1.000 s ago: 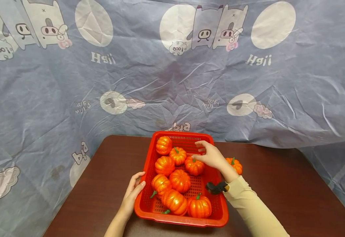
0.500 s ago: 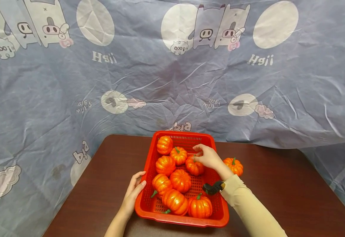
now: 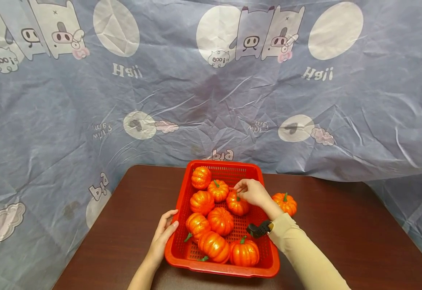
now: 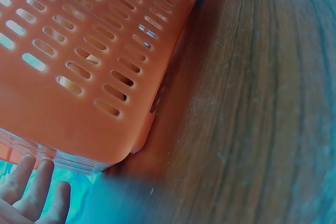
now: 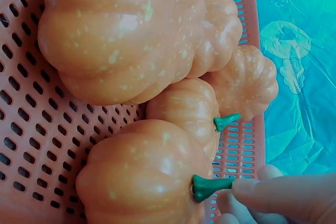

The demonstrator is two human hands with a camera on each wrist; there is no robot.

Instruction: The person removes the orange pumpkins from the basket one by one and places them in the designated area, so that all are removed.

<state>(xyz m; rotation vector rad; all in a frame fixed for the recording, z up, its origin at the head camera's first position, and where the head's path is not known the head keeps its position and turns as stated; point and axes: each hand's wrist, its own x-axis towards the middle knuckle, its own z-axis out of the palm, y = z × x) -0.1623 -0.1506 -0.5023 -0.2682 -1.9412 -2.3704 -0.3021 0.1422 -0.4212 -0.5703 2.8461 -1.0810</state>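
An orange pumpkin (image 3: 238, 208) sits in a red slotted basket (image 3: 219, 269), toward 1 o'clock of its middle, as a person's right grip (image 3: 253, 193) pinches the tip of its green stem (image 5: 211, 188) between thumb and fingers. The step in hand appears to be taking hold: the fruit looks seated in the basket, not yet lifted. The next move would seem to call for a firm squeeze on that slim stem and a straight rise, clear of the neighboring pumpkin (image 3: 217, 191) at 10 o'clock; whether the two touch cannot be told. Six more pumpkins (image 3: 220, 221) lie from 5 round to 11 o'clock, one near the middle. At the basket's 9 o'clock side, the left grip (image 3: 161, 238) rests against the rim with fingers relaxed, clasping nothing, apparently to steady it. Just outside, at 3 o'clock, a lone pumpkin (image 3: 287, 204) stands on the dark wooden bench (image 3: 341, 225), partly behind the right arm in its pale sleeve (image 3: 305, 251). A wrinkled cartoon-print cloth (image 3: 196, 100) hangs at 12 o'clock.
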